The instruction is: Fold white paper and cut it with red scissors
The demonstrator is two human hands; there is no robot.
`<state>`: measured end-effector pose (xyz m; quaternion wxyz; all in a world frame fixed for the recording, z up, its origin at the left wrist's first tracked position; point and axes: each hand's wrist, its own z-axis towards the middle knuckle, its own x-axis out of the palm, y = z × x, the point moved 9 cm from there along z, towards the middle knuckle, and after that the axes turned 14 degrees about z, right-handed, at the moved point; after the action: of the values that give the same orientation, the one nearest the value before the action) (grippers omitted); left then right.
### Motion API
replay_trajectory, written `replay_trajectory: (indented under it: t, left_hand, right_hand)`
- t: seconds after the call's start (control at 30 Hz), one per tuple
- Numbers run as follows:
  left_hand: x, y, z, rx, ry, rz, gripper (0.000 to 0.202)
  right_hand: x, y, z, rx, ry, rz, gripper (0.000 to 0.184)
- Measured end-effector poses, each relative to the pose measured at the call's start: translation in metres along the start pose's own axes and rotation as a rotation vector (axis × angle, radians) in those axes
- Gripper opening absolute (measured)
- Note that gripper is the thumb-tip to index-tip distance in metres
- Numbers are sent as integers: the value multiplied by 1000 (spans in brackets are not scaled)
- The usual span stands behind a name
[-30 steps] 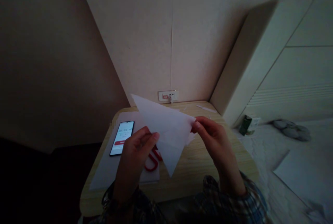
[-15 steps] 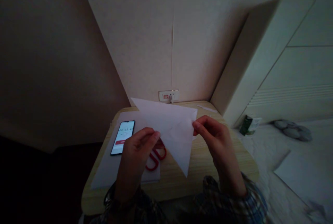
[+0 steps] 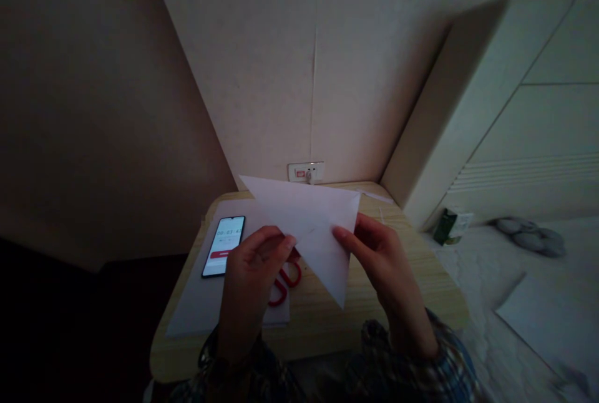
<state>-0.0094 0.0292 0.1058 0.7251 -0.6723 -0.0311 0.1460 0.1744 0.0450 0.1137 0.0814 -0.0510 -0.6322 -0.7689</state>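
I hold a white paper folded into a triangle (image 3: 312,228) in the air above a small wooden table (image 3: 374,303). My left hand (image 3: 253,272) pinches the paper's left lower edge with thumb and fingers closed on it. My right hand (image 3: 381,259) grips its right side, thumb on the front face. The triangle's lowest point hangs down toward me, over the table's middle. Red-handled scissors (image 3: 285,281) lie on the table under the paper, partly hidden by my left hand.
A phone (image 3: 224,245) with a lit screen lies at the table's left on a white sheet (image 3: 196,309). A wall socket (image 3: 306,172) sits behind the table. A bed (image 3: 515,303) to the right carries a green box (image 3: 447,227), a paper sheet (image 3: 552,325) and grey things.
The triangle has turned in my hands: its top edge is flatter and its lowest point swung rightward. My right hand shifted its grip inward along the paper's right side.
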Motion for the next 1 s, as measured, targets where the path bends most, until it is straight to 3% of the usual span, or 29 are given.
replay_trajectory:
  t: [0.3,0.4,0.47,0.57,0.6,0.67,0.73,0.8,0.87,0.93,1.0]
  left_hand:
    - [8,-5,-1,2,93,20,10]
    - [2,-2,3,12,149,26,12]
    - [-18,-3,9,43,80,30,25]
    - [-62,-19,12,158,-212,160,34]
    - [-69,-29,10,211,-276,245,38]
    - [-57,-48,8,308,-235,498,43]
    - [-31,-63,6,420,-130,614,45]
    - [1,-63,7,453,51,598,34]
    - [21,-54,10,418,156,568,19]
    - [27,-38,17,297,190,466,14]
    - [18,-22,23,164,122,259,17]
  right_hand:
    - [4,3,0,-3,8,68,18]
    - [-2,5,0,-29,-19,71,21]
    - [-9,9,2,-48,-22,16,20]
    - [-15,24,7,-119,44,-204,17]
    - [-12,30,10,-156,99,-310,16]
    - [-2,42,14,-239,214,-538,13]
    - [16,52,16,-335,338,-711,16]
    - [35,56,16,-395,439,-838,15]
    - [49,59,14,-430,488,-904,10]
    - [52,68,11,-489,449,-876,4]
    - [38,84,6,-584,260,-758,11]
